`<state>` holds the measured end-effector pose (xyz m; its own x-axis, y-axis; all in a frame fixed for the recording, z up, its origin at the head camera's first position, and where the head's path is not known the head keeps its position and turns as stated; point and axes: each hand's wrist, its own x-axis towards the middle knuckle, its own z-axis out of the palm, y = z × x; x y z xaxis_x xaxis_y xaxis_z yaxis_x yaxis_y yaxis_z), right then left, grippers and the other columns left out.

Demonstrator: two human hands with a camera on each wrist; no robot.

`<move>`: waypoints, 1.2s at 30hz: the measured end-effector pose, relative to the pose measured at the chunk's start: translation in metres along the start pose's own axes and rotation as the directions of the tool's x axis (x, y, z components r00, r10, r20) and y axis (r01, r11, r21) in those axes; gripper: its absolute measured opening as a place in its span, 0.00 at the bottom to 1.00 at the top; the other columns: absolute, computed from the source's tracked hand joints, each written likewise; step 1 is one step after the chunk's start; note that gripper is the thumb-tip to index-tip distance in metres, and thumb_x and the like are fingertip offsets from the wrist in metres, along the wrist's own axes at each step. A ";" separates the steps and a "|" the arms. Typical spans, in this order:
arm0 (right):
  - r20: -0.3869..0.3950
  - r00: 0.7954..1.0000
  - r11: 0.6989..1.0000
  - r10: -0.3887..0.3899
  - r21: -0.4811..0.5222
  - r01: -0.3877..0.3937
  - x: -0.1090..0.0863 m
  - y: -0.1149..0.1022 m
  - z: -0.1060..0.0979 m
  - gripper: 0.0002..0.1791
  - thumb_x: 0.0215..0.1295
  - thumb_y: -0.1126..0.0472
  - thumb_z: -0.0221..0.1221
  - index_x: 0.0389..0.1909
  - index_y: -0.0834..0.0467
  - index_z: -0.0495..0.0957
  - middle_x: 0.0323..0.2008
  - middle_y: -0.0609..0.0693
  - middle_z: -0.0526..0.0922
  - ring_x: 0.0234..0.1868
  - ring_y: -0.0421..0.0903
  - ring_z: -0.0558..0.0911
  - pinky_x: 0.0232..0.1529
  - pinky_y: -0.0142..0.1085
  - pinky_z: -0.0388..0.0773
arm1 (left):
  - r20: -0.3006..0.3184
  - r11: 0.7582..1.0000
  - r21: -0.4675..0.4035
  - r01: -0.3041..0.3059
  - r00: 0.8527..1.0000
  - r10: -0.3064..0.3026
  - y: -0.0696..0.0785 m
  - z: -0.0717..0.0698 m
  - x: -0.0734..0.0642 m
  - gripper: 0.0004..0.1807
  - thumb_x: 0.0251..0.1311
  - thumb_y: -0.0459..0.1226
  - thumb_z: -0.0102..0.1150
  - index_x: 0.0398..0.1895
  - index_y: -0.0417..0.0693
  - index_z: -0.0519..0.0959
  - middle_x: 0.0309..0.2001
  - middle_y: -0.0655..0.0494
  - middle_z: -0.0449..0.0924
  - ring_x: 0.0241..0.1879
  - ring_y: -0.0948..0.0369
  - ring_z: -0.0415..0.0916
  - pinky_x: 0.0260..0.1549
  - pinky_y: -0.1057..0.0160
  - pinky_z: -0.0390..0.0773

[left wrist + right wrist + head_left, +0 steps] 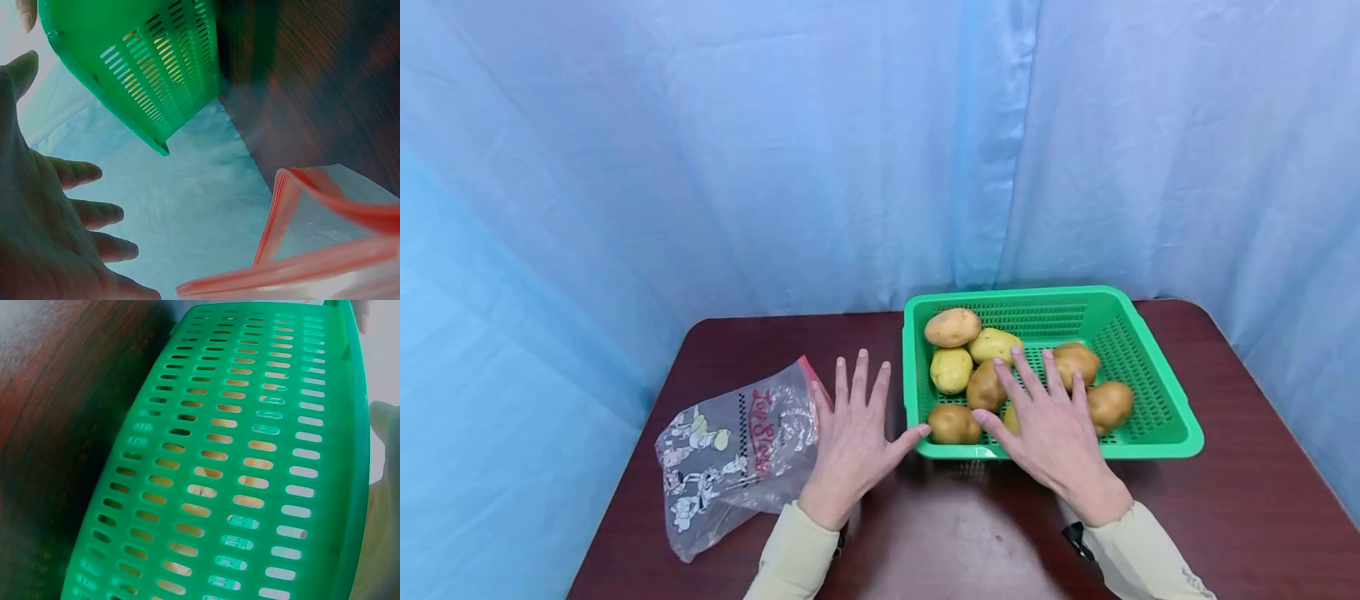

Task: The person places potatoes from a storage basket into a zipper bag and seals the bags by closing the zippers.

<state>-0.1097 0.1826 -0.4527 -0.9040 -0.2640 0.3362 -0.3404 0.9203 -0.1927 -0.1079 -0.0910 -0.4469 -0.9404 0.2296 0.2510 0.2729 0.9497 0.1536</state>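
A green plastic basket [1183, 425] with slotted walls holds several potatoes [952, 327], some brown and some paler yellow. My right hand [1052, 433] is spread over the basket's front edge, fingers straight, hiding part of the potatoes below. In the right wrist view, potatoes show through the slots of the basket wall [337, 456]. My left hand [853, 442] has its fingers spread between the basket and a clear zip bag [722, 467] printed with cartoon figures and red lettering. Its thumb tip overlaps the basket's left front corner. The bag's red-edged mouth [284, 212] gapes toward the left hand.
Both things lie on a dark reddish-brown wooden table [962, 533] with rounded far corners. Light blue curtains [850, 167] hang behind the table and along its sides. Dark straps [1077, 540] show at the sleeve cuffs.
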 end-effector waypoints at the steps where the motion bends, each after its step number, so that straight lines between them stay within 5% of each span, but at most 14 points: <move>1: 0.002 1.000 1.000 0.004 0.002 -0.004 0.000 -0.001 0.000 0.44 0.71 0.29 0.54 0.77 0.54 0.66 0.78 0.59 0.61 0.77 0.72 0.56 0.67 0.76 0.51 | -0.002 1.000 -0.010 0.001 1.000 -0.001 0.000 0.000 -0.001 0.55 0.60 0.76 0.50 0.81 0.51 0.60 0.83 0.43 0.46 0.80 0.38 0.39 0.69 0.23 0.44; 9: 0.020 0.999 0.999 0.024 0.044 -0.025 -0.001 -0.005 -0.001 0.44 0.72 0.31 0.54 0.79 0.54 0.63 0.80 0.58 0.58 0.78 0.71 0.53 0.68 0.76 0.47 | -0.023 0.999 -0.022 0.026 0.999 -0.027 -0.002 -0.004 -0.007 0.54 0.60 0.74 0.53 0.81 0.51 0.60 0.83 0.43 0.46 0.80 0.37 0.41 0.70 0.25 0.44; 20: 0.022 0.999 0.993 0.032 0.112 -0.034 -0.008 -0.015 -0.003 0.44 0.73 0.32 0.54 0.80 0.54 0.60 0.80 0.57 0.57 0.79 0.69 0.50 0.70 0.74 0.47 | -0.137 0.987 -0.135 0.082 0.985 -0.100 -0.013 -0.020 -0.019 0.49 0.63 0.65 0.62 0.78 0.46 0.64 0.81 0.42 0.53 0.80 0.40 0.45 0.70 0.27 0.50; 27: 0.013 1.000 0.989 0.021 0.145 -0.023 -0.010 -0.022 -0.004 0.44 0.73 0.33 0.54 0.80 0.53 0.59 0.80 0.57 0.57 0.80 0.68 0.49 0.70 0.73 0.46 | -0.173 0.988 -0.096 0.124 0.975 -0.139 -0.039 -0.027 -0.031 0.48 0.59 0.58 0.71 0.76 0.43 0.66 0.76 0.40 0.62 0.77 0.40 0.56 0.71 0.30 0.55; 36: 0.012 1.000 0.988 0.003 0.153 -0.005 -0.008 -0.027 0.001 0.43 0.73 0.33 0.55 0.79 0.55 0.63 0.79 0.57 0.59 0.79 0.69 0.51 0.69 0.74 0.48 | -0.116 0.987 0.000 0.160 0.981 -0.159 -0.060 -0.021 -0.039 0.49 0.58 0.58 0.71 0.74 0.38 0.68 0.75 0.36 0.63 0.74 0.37 0.60 0.69 0.31 0.59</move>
<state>-0.0936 0.1590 -0.4514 -0.9080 -0.2646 0.3249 -0.3717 0.8665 -0.3331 -0.0834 -0.1617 -0.4460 -0.9418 0.0498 0.3325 0.1191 0.9743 0.1913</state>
